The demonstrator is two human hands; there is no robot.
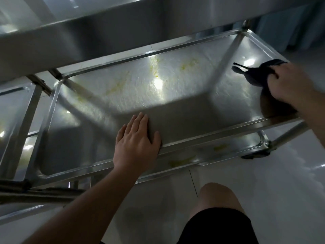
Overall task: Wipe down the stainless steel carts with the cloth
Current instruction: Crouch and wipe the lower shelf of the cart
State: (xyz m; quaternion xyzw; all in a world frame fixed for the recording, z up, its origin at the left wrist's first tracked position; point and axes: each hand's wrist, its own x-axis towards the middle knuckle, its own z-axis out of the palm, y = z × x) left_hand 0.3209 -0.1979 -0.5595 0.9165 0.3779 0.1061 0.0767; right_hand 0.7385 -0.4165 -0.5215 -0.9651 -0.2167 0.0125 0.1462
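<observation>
- Steel cart's middle shelf (175, 110): yellowish smears (154, 67) sit far-centre; best to sweep the cloth leftward over them, pressing flat.
- Left hand (137, 143), near edge: fingers straight, flat on the shelf rim, bracing.
- Right hand (288, 83), far right: curled round the dark cloth (253, 73) bunched on the shelf.

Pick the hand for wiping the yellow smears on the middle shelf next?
Right. The right hand already grips the dark cloth on the shelf, with the yellow smears to its left. The left hand lies flat on the near rim, holding nothing.
</observation>
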